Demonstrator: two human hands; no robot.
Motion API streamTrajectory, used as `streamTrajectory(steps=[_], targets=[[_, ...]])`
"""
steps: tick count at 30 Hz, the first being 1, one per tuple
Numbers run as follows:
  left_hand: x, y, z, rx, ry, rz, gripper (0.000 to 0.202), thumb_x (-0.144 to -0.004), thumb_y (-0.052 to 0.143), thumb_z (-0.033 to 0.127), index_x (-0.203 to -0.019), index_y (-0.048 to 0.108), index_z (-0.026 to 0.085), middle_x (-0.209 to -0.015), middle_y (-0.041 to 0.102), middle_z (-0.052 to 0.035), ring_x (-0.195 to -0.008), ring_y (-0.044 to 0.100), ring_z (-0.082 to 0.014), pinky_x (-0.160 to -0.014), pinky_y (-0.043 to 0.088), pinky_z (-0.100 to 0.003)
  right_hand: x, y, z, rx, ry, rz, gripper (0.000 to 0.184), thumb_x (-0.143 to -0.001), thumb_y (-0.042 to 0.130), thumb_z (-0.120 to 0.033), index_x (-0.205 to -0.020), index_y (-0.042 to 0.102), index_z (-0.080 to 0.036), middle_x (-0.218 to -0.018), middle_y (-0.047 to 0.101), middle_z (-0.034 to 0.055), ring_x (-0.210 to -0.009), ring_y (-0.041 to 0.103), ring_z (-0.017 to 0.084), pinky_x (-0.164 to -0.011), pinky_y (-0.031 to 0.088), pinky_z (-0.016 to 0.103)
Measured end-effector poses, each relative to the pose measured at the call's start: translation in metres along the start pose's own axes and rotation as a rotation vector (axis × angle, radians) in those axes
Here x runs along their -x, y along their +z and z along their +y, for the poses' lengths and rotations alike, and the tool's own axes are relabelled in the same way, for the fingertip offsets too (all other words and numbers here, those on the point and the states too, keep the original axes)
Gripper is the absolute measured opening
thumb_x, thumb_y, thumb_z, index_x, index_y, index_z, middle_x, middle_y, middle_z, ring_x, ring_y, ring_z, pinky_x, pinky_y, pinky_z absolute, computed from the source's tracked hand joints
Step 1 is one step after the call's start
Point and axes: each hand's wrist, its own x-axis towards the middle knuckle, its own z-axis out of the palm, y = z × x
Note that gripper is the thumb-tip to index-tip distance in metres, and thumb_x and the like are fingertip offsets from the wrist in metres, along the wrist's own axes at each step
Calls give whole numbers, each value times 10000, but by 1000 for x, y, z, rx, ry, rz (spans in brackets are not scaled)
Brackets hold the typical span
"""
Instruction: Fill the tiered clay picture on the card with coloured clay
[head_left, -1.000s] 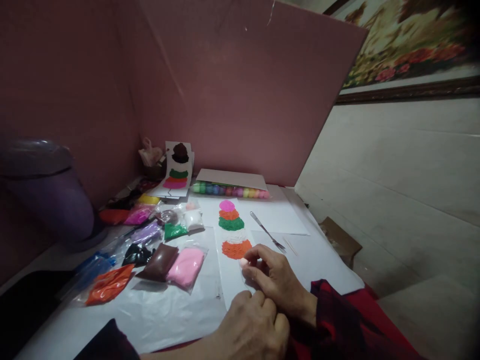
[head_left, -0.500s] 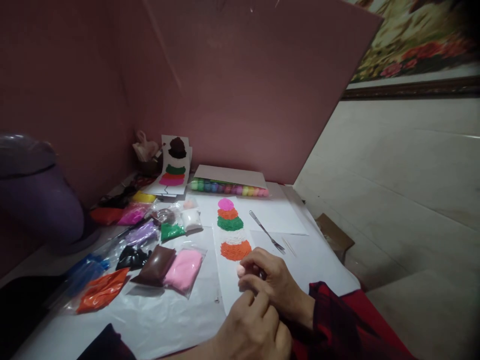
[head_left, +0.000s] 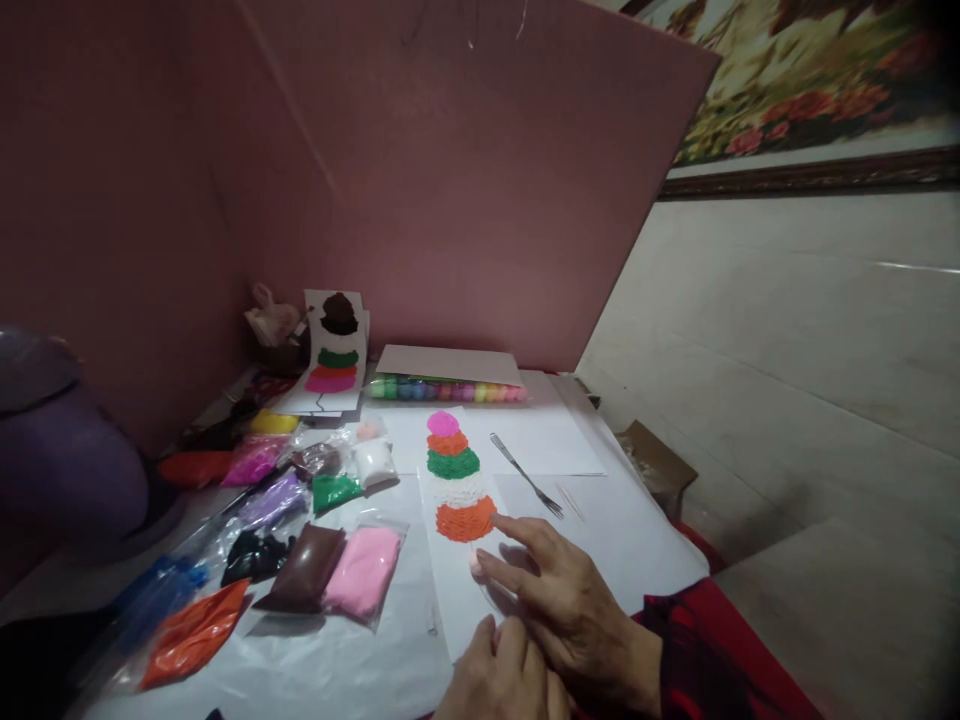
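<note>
**Pale clay lump at right thumb tip, below orange layer**

Right hand (head_left: 494, 540): thumb and index spread apart; thumb touches pale clay lump (head_left: 475, 566) on paper strip (head_left: 451, 600), index at lower-right edge of orange clay layer (head_left: 461, 522). Left hand (head_left: 501, 675) curled near the strip's bottom end; can't tell if it grips anything. Fork (head_left: 527, 476) lies beyond right hand.

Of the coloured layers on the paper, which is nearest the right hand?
The lower orange layer, just below the white layer: the right hand is at its edge, while the others lie farther away.
</note>
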Motion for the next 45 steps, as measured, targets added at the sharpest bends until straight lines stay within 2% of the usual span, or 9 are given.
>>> streamTrajectory(steps=[2, 5, 10, 17, 22, 36, 45], targets=[[0, 1, 0, -14, -8, 45, 344, -732, 470, 43, -420, 415, 178, -346, 412, -4, -344, 390, -138, -423, 275, -283, 0, -1, -1, 78, -21, -63, 402, -853, 473, -151, -1246, 504, -228, -1358, 404, 127, -1107, 466, 269, -854, 476, 440], [1, 3, 1, -41, -9, 46, 357, -753, 454, 47, -422, 426, 177, -335, 425, -11, -331, 394, -140, -422, 290, -283, -1, 0, -1, 148, -56, -121, 411, -836, 485, -183, -1246, 505, -189, -1354, 418, 152, -1101, 468, 292, -861, 469, 477], [2, 5, 1, -60, 10, 17, 328, -725, 488, 46, -432, 415, 175, -334, 428, 0, -314, 400, -133, -419, 302, -275, 0, 2, -2, 185, -54, -52, 404, -845, 475, -168, -1248, 503, -192, -1332, 451, 151, -1110, 477, 280, -849, 484, 457], [-4, 2, 1, -66, -11, 39, 326, -678, 460, 6, -403, 416, 175, -317, 408, -1, -290, 386, -137, -399, 280, -282, -2, 4, -2, 219, -80, -23, 360, -850, 468, -176, -1201, 541, -160, -1268, 511, 170, -1080, 500, 294, -804, 506, 455], [-4, 1, 1, -67, -16, 22, 285, -591, 462, -36, -401, 421, 172, -312, 412, -5, -290, 386, -142, -392, 262, -284, -1, 7, -1, 243, -82, -17, 356, -847, 477, -149, -1197, 542, -141, -1253, 518, 184, -1087, 494, 301, -799, 503, 454], [-2, -3, 0, -74, -9, -33, 262, -611, 437, -63, -502, 425, 175, -364, 455, 2, -323, 422, -147, -417, 289, -282, 0, 11, 0, 200, -65, -29, 350, -842, 473, -167, -1185, 533, -139, -1245, 521, 166, -1094, 476, 290, -826, 490, 453], [-4, -3, 0, -52, -26, -26, 251, -586, 438, -60, -488, 434, 171, -362, 473, -11, -313, 432, -162, -417, 303, -288, -1, 13, 0, 167, -31, -29, 364, -819, 478, -141, -1180, 526, -161, -1255, 499, 150, -1176, 409, 297, -859, 467, 449]])
